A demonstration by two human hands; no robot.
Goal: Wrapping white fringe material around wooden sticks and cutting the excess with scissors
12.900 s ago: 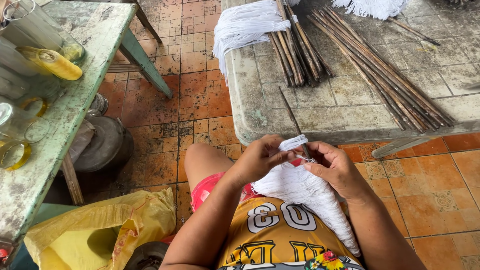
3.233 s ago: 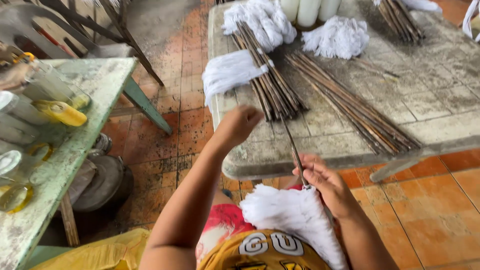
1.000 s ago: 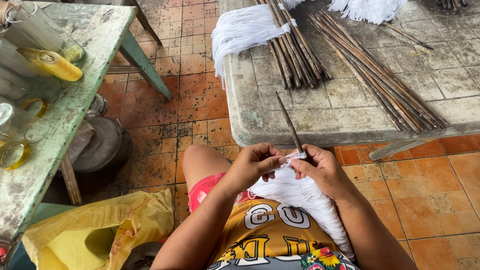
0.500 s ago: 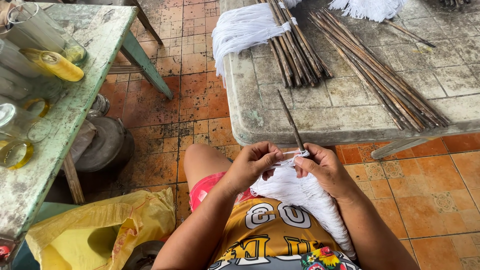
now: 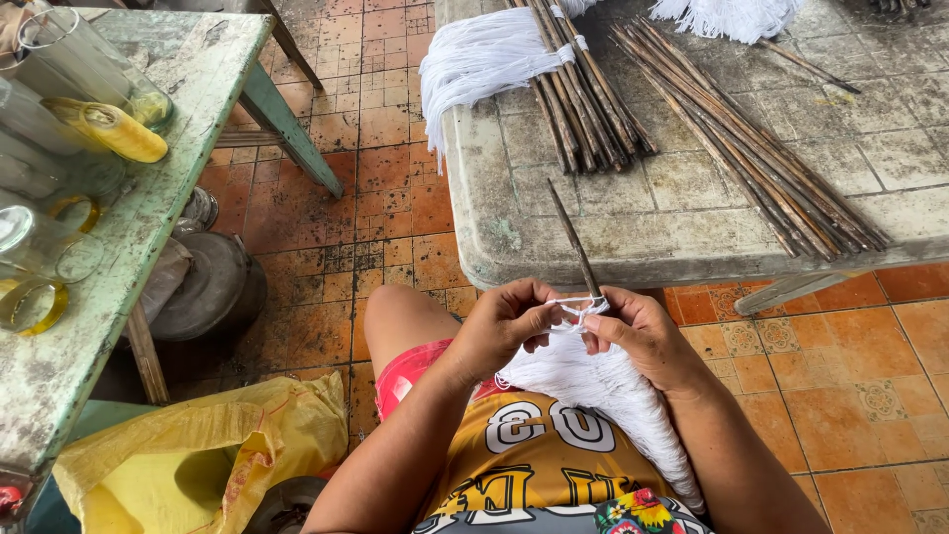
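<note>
A thin dark stick points up and away from my lap, its lower end gripped by my right hand. My left hand pinches a white thread that is stretched across to the stick just above my right fingers. A thick tassel of white fringe hangs from the stick's lower end and lies over my lap. On the worn stone table ahead lie a loose pile of bare sticks and a bundle of sticks with white fringe.
A green weathered table stands at the left with glass jars and a yellow object. A yellow plastic bag sits low left. A metal pot rests under that table on the orange tiled floor.
Over the last second my hands stay at my lap, the left working the white thread around the stick. Earlier my left hand reached to the table's stick pile, then came back.
</note>
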